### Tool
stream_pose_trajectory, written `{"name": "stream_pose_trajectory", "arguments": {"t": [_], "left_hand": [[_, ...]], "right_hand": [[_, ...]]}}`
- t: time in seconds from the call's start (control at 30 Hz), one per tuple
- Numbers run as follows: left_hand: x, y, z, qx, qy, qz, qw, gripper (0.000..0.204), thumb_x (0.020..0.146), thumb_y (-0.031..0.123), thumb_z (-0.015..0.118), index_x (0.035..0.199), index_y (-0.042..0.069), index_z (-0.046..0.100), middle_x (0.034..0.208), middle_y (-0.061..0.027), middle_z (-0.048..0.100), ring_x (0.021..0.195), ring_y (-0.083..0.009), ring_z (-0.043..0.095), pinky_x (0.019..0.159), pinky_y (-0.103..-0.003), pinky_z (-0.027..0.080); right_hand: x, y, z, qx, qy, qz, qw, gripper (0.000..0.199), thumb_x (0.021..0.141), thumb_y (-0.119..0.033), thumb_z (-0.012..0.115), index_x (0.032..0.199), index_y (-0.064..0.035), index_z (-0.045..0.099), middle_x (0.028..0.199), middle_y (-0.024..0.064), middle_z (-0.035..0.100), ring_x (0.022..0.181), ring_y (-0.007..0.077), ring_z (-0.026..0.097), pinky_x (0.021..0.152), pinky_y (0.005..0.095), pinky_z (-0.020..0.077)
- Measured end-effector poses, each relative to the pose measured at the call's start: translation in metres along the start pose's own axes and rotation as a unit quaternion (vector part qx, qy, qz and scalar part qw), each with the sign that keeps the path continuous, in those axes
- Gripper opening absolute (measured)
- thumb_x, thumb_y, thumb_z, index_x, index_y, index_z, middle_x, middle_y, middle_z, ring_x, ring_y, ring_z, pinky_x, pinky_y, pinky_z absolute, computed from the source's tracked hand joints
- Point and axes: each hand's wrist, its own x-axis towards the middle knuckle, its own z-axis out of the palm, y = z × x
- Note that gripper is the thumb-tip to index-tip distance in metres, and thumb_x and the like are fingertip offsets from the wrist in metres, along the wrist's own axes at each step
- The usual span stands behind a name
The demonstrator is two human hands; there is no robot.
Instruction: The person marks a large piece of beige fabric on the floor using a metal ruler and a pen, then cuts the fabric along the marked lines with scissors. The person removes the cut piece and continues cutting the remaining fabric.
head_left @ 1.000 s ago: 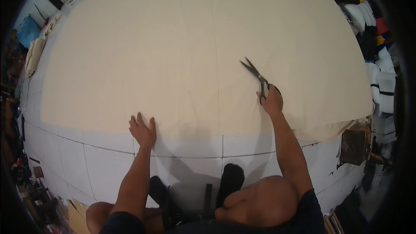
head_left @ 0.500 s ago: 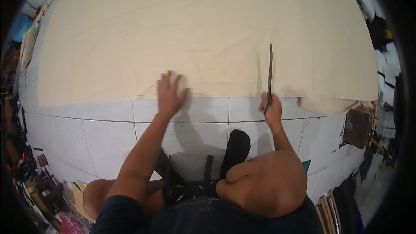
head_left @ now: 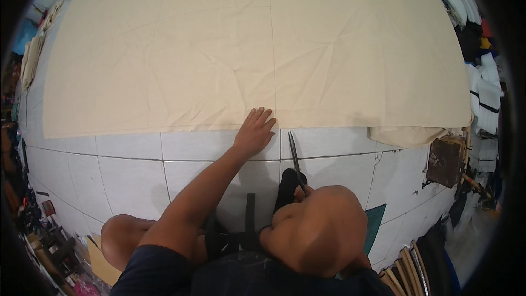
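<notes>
A wide cream cloth [head_left: 192, 66] lies over the floor in front of me, with creases and a thin straight line running away from me near its middle. My left hand [head_left: 256, 133] rests on its near edge beside that line, fingers stretched out and holding nothing. Closer to my body, my right hand [head_left: 302, 193] grips long dark scissors [head_left: 295, 156], mostly hidden behind my raised right knee. Slightly parted, the blades point away from me, their tips just short of the cloth's edge, over the white tiles.
White floor tiles [head_left: 213, 145] show between me and the cloth. A folded flap of cloth [head_left: 411, 135] sticks out at right, beside a worn brown box-like object [head_left: 445, 160]. White bundles [head_left: 486, 101] stand at far right. A green sheet [head_left: 375, 225] shows behind my right knee.
My left hand has moved right along the cloth's near edge and come to rest. The right hand has drawn the scissors back off the cloth toward my knee. More creases show in the cloth.
</notes>
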Motion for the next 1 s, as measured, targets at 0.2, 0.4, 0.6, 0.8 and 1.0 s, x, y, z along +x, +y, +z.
{"name": "stream_pose_trajectory", "arguments": {"t": [0.2,0.4,0.6,0.8,1.0], "left_hand": [[0.009,0.012,0.005,-0.053,0.039,-0.054,0.996,0.038,0.086,0.020,0.072,0.120,0.006,0.063,0.135,-0.0167,0.053,0.135,-0.0378,0.043,0.116,-0.050,0.032],[0.015,0.017,0.012,-0.078,0.104,-0.048,0.990,0.024,0.081,0.012,0.074,0.104,0.007,0.066,0.110,-0.0119,0.059,0.111,-0.0359,0.055,0.110,-0.057,0.037],[0.020,0.017,0.020,-0.054,0.127,-0.030,0.990,0.013,0.082,0.008,0.072,0.094,0.008,0.067,0.094,-0.0087,0.061,0.096,-0.0326,0.059,0.107,-0.061,0.039],[0.017,0.017,0.019,-0.072,0.128,-0.041,0.988,0.010,0.082,0.008,0.071,0.092,0.008,0.069,0.094,-0.0078,0.062,0.096,-0.0311,0.060,0.107,-0.063,0.039],[0.018,0.017,0.018,-0.075,0.126,-0.042,0.988,0.007,0.083,0.010,0.071,0.089,0.009,0.069,0.092,-0.0051,0.062,0.095,-0.0286,0.060,0.107,-0.064,0.038]], "right_hand": [[0.027,-0.010,0.024,-0.030,-0.027,-0.022,0.999,0.042,0.099,-0.050,0.058,0.095,-0.0075,0.056,0.071,0.0030,0.056,0.062,0.0151,0.056,0.058,0.0298,0.0459],[0.041,-0.014,0.038,-0.080,-0.067,-0.111,0.988,0.042,0.102,-0.047,0.055,0.099,-0.0050,0.055,0.074,0.0054,0.057,0.063,0.0160,0.057,0.060,0.0308,0.0466],[0.051,-0.012,0.041,-0.065,-0.060,-0.090,0.992,0.038,0.102,-0.043,0.057,0.099,-0.0049,0.052,0.073,0.0042,0.054,0.063,0.0151,0.054,0.060,0.0306,0.0463],[0.071,-0.011,0.050,-0.068,-0.051,-0.073,0.994,0.038,0.102,-0.043,0.057,0.094,-0.0075,0.046,0.070,0.0028,0.050,0.061,0.0134,0.050,0.057,0.0309,0.0449],[0.083,0.005,0.051,-0.130,-0.015,-0.158,0.979,0.040,0.101,-0.044,0.058,0.091,-0.0063,0.048,0.065,0.0014,0.049,0.055,0.0131,0.050,0.053,0.0301,0.0429]]}}
